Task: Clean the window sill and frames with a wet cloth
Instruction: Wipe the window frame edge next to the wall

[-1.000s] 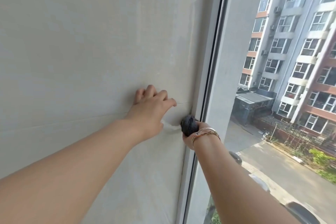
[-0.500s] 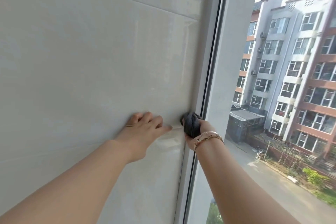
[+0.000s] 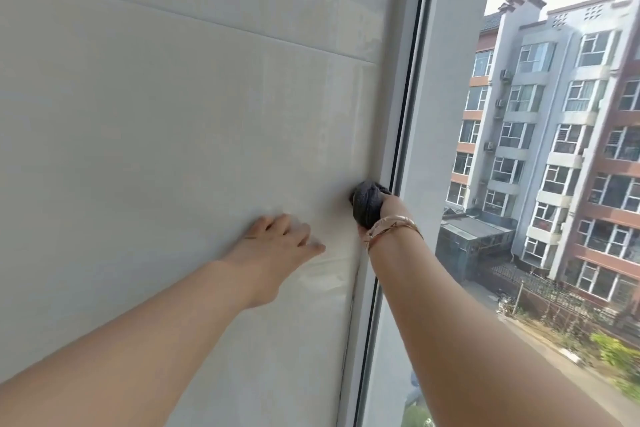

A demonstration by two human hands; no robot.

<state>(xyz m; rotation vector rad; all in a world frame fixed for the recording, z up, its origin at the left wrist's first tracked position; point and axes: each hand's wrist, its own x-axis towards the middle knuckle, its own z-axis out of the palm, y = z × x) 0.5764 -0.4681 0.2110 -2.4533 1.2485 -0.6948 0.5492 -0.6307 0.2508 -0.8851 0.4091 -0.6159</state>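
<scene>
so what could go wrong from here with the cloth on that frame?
1. The right hand grips the bunched dark grey cloth, so little fabric meets the white window frame; the seam may get missed.
2. The left hand braces flat on the glossy pale wall tile; it might slip or smudge.

Bunched dark grey cloth (image 3: 367, 202) pressed against white window frame (image 3: 394, 135).

The wall tiles (image 3: 166, 135) look smooth, pale and faintly glossy. At their three o'clock edge the window frame (image 3: 398, 107) is smooth white plastic. The bunched grey cloth (image 3: 367, 202) looks soft, matt; the bracelet (image 3: 391, 226) shiny metal.
</scene>
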